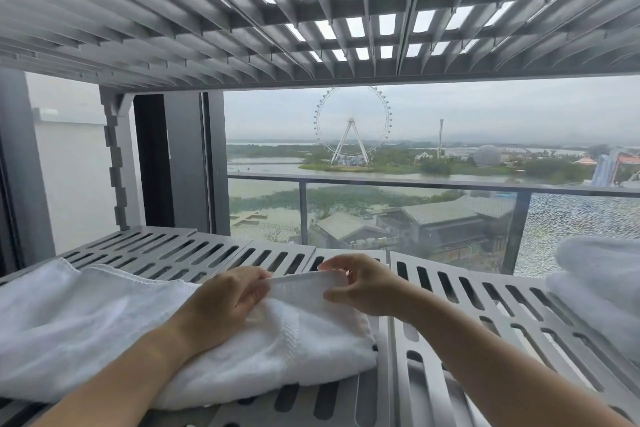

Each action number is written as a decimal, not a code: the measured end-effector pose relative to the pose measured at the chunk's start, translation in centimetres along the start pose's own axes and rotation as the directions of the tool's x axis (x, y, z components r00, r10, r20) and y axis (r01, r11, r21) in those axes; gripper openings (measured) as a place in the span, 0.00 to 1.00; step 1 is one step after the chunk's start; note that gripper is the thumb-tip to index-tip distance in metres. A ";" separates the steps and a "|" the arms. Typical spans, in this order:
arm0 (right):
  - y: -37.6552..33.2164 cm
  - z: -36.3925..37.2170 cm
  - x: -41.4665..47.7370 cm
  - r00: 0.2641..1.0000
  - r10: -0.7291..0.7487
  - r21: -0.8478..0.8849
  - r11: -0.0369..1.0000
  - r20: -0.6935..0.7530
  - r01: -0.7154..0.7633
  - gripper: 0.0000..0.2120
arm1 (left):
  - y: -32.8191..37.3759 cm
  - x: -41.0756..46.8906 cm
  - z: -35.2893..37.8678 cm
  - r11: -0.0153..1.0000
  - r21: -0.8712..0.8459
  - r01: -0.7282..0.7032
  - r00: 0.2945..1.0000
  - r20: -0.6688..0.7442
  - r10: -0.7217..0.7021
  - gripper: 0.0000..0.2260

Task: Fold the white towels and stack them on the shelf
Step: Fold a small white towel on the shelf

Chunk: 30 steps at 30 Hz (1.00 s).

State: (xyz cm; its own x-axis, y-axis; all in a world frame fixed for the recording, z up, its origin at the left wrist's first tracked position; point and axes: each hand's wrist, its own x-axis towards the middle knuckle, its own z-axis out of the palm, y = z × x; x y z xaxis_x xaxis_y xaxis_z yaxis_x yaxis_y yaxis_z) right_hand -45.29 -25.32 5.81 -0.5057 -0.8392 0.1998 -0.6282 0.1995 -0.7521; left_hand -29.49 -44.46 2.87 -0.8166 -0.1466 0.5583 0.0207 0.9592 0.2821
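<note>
The white towel (284, 333) lies partly folded on the slotted grey shelf (485, 305), its far edge lifted off the surface. Your left hand (221, 302) and right hand (363, 288) each pinch that raised edge between thumb and fingers, close together, closed on the cloth. To its left the rest of the towel, or another one, spreads loose and unfolded (69, 315). At the right edge a stack of folded towels (602, 274) already sits, so you look partway through; this fold and its stacking remain.
</note>
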 end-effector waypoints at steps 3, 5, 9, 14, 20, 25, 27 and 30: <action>0.0 0.2 -0.1 0.999 0.004 -0.100 0.995 0.037 0.000 0.21 | 0.5 0.0 0.0 1.000 -0.002 -0.020 1.000 0.011 0.020 0.04; -0.1 0.4 -0.1 0.997 0.018 -0.053 0.999 0.076 -0.014 0.20 | 0.8 -0.1 0.0 1.000 -0.010 -0.016 1.000 0.023 0.017 0.05; -0.1 0.2 0.0 1.000 0.022 0.024 0.999 0.012 -0.022 0.09 | 0.7 -0.1 -0.1 0.994 0.082 0.066 0.997 0.034 -0.069 0.13; 0.0 0.5 0.0 1.000 0.022 -0.059 0.998 -0.019 -0.023 0.06 | 0.5 -0.1 -0.1 0.984 0.082 0.158 0.980 0.106 -0.166 0.11; -0.3 -0.2 0.1 0.990 0.022 -0.028 0.999 -0.140 -0.026 0.23 | 1.1 -0.1 -0.5 0.990 0.102 0.099 0.995 0.008 -0.100 0.07; -0.1 -0.4 0.2 0.987 0.022 -0.030 0.999 -0.156 -0.027 0.17 | 1.3 -0.1 -0.8 0.989 0.134 0.066 0.998 -0.020 -0.063 0.06; -0.3 0.2 0.0 0.981 -0.057 -0.072 0.996 -0.184 0.044 0.19 | 1.5 0.0 -0.6 0.993 0.110 0.035 0.999 -0.004 -0.035 0.09; -1.1 1.2 -0.5 0.956 -0.235 -0.161 0.965 -0.173 0.208 0.20 | 2.3 0.0 -0.4 0.998 0.070 -0.008 1.000 0.014 0.007 0.15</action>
State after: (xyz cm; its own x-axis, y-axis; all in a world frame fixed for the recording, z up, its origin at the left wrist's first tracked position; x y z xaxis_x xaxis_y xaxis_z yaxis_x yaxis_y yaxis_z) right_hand -43.65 -25.76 5.82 -0.4381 -0.7621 0.4768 -0.8067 0.0993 -0.5825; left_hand -29.23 -42.32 3.82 -0.8245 -0.1362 0.5492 -0.0130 0.9749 0.2223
